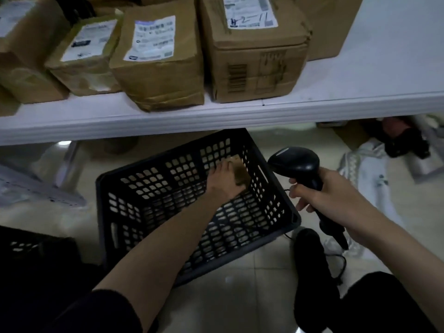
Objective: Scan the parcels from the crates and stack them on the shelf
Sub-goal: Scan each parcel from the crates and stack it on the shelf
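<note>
With the right hand (pixel 319 195) gripping the scanner (pixel 302 169) beside the crate (pixel 149 188), the left hand (pixel 224 180) clasped a small parcel (pixel 240 171) at the crate's far wall; lifting it label-up would probably suit scanning.

Head view; looks steeply down; close.

Parcel depot: labelled cartons (pixel 158 56), shelf (pixel 312 102)
</note>
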